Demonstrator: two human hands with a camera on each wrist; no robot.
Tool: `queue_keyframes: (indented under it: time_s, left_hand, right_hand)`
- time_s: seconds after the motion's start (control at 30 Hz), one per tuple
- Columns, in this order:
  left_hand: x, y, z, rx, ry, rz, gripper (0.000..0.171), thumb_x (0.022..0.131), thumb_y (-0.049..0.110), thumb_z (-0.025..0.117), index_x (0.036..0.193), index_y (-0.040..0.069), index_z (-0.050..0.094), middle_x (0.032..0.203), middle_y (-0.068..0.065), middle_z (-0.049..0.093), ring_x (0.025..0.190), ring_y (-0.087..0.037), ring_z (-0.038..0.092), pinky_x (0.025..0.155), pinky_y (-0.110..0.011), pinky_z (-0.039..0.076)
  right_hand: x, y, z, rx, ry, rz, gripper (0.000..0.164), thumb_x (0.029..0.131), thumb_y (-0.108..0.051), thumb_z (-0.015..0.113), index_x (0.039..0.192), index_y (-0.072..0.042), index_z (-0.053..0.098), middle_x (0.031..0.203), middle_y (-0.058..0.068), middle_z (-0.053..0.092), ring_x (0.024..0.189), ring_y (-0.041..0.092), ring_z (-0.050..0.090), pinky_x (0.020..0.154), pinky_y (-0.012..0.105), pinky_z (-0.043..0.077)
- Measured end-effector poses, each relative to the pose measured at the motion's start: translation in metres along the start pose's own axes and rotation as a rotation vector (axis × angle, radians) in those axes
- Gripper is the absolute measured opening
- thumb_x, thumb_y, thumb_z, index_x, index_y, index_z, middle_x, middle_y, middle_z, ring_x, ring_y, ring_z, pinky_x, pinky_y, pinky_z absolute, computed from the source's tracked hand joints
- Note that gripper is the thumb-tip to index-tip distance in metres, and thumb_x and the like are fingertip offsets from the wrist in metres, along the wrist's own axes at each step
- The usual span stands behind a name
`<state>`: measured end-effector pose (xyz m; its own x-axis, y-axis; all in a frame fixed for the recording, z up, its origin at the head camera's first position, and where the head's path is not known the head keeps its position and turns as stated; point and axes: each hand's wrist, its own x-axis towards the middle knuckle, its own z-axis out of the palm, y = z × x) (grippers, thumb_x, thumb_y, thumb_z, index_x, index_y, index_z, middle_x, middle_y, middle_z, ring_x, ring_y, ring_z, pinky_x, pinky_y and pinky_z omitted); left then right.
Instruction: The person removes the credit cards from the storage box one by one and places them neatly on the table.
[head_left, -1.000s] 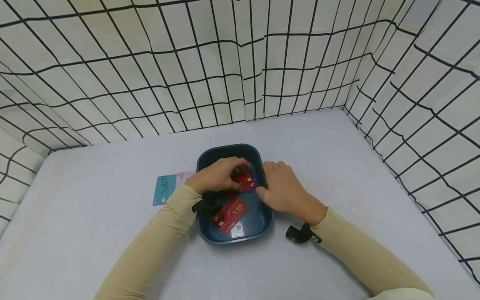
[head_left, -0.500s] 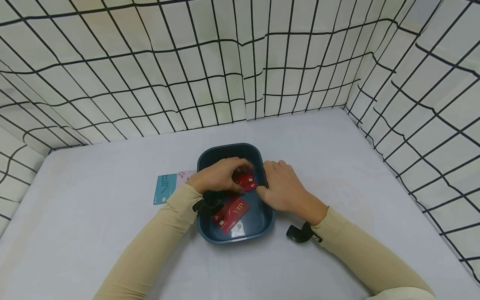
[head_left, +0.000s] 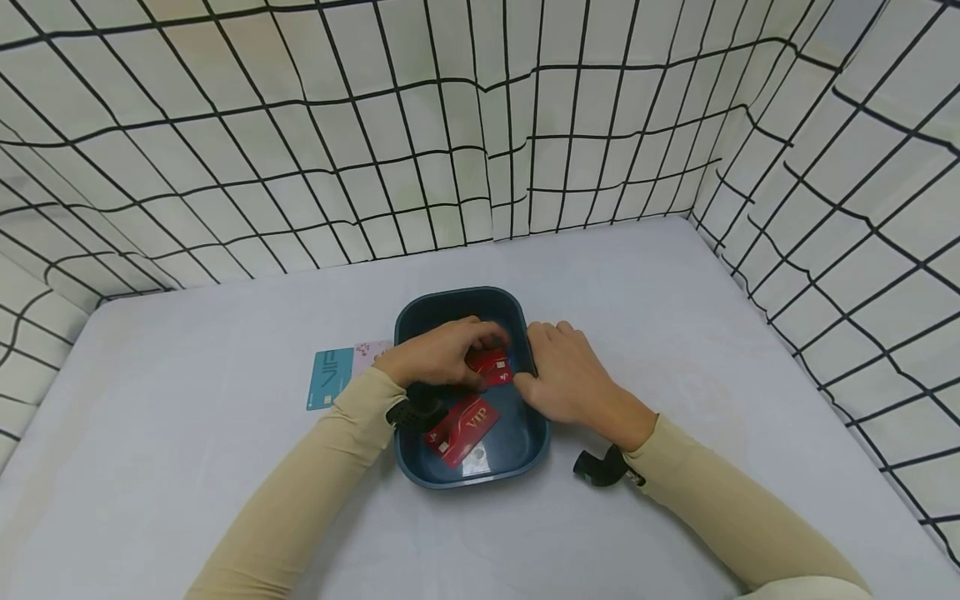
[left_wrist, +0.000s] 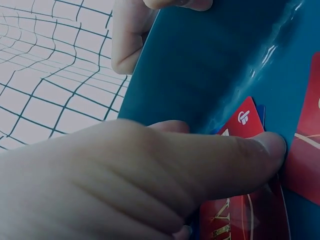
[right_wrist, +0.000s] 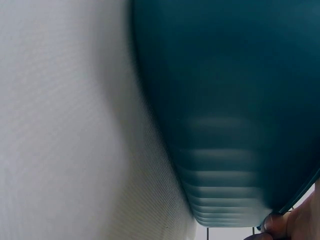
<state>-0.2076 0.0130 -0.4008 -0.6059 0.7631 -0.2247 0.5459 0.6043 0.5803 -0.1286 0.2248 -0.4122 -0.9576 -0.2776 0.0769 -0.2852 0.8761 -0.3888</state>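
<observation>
Simultaneously, L hand (head_left: 438, 354) curls thumb & fingers round red card (head_left: 498, 368) in blue bin (head_left: 517, 433); R hand (head_left: 566, 375) grips bin's R side, 2nd red VIP card (head_left: 472, 421) nearby.

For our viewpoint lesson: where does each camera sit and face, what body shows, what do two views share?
On the head: facing forward and down at the blue tray; left hand, right hand, sleeves show.
On the left wrist: facing into the tray; both hands show.
On the right wrist: facing the tray's outside; right fingertips show.
Head and left wrist share the red cards.
</observation>
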Motion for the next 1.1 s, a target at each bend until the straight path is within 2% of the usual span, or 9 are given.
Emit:
queue_keyframes:
  time_s: [0.23,0.63,0.9,1.1]
  left_hand:
    - [-0.0006,0.001,-0.0003,-0.029,-0.012,0.002,0.064,0.086,0.013,0.081,0.144,0.017,0.055,0.133,-0.011,0.059,0.122,-0.026,0.059,0.1,-0.041,0.058]
    - [-0.002,0.0008,0.0013,-0.046,0.002,-0.005,0.064,0.086,0.015,0.082,0.144,0.02,0.056,0.136,-0.012,0.054,0.122,-0.027,0.058,0.097,-0.039,0.059]
    - [-0.0015,0.0011,0.001,-0.038,0.008,-0.004,0.064,0.087,0.016,0.083,0.144,0.015,0.056,0.134,-0.012,0.057,0.124,-0.028,0.06,0.101,-0.041,0.059]
    - [-0.0008,0.0001,0.0009,-0.03,0.008,-0.013,0.065,0.088,0.015,0.082,0.146,0.01,0.053,0.131,-0.013,0.059,0.119,-0.028,0.063,0.098,-0.039,0.061]
  right_hand:
    - [-0.0009,0.0002,0.0001,-0.005,0.006,-0.004,0.027,0.087,-0.027,0.059,0.104,-0.006,0.058,0.084,0.004,0.056,0.079,0.023,0.044,0.07,0.033,0.035]
    - [-0.0009,-0.0001,-0.0009,-0.01,0.004,-0.015,0.028,0.087,-0.027,0.06,0.104,-0.005,0.057,0.082,0.004,0.054,0.078,0.022,0.044,0.069,0.033,0.034]
    - [-0.0006,-0.0003,-0.0006,-0.01,0.005,-0.015,0.026,0.087,-0.028,0.062,0.102,-0.006,0.057,0.081,0.004,0.055,0.078,0.023,0.044,0.07,0.033,0.035]
    - [-0.0006,0.0001,0.0004,0.001,0.008,-0.01,0.021,0.087,-0.027,0.06,0.097,-0.009,0.056,0.081,0.003,0.055,0.079,0.022,0.045,0.071,0.033,0.035]
